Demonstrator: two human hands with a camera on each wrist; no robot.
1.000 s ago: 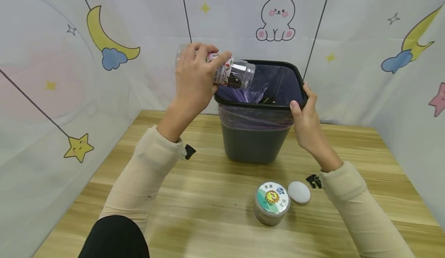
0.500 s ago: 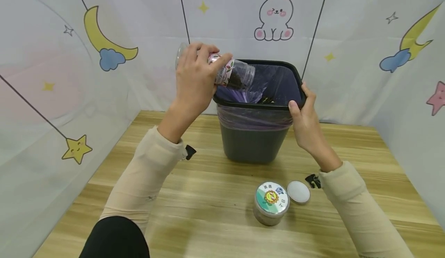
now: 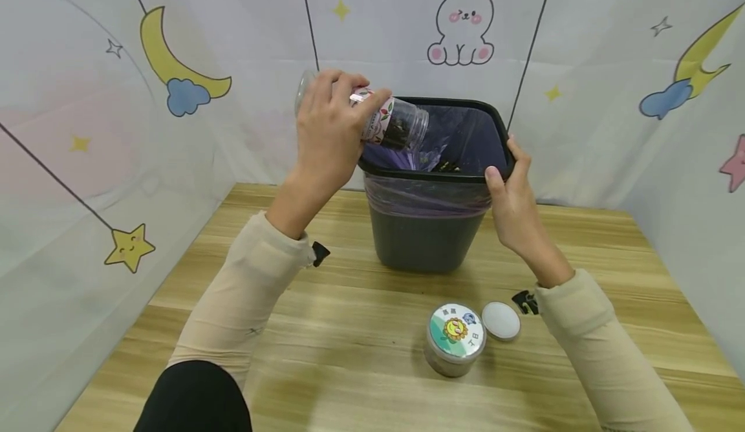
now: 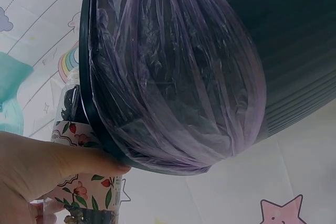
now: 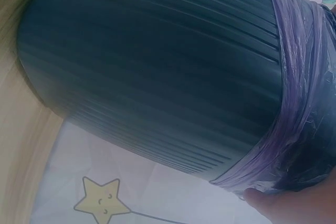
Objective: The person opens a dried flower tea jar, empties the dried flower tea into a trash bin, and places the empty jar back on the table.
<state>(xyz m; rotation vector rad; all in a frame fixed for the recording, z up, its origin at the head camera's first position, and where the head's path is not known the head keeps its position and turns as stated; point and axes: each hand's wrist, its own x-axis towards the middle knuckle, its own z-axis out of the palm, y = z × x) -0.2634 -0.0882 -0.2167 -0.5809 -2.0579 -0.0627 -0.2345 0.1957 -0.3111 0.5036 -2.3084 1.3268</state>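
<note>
My left hand (image 3: 328, 128) grips a clear plastic jar (image 3: 407, 125) with a floral label, tipped on its side so its open mouth lies over the left part of the trash can's opening. Dark loose bits rest along the jar's lower side near the mouth. In the left wrist view the thumb crosses the label (image 4: 89, 187) beside the black rim. The dark grey trash can (image 3: 425, 238) is lined with a purple plastic bag (image 4: 173, 77), and some dark and pale scraps lie inside. My right hand (image 3: 515, 205) holds the can's rim at the right corner, thumb in front.
A round tub (image 3: 454, 341) with a sunflower picture on its lid stands on the wooden table (image 3: 349, 380), in front of the can. Beside it lies a white round lid (image 3: 500, 321). A cartoon-printed curtain (image 3: 372, 31) surrounds the table.
The jar stays tilted over the can, with the dark bits inside shifting slightly near its mouth. Both hands keep their grip and have hardly moved.
</note>
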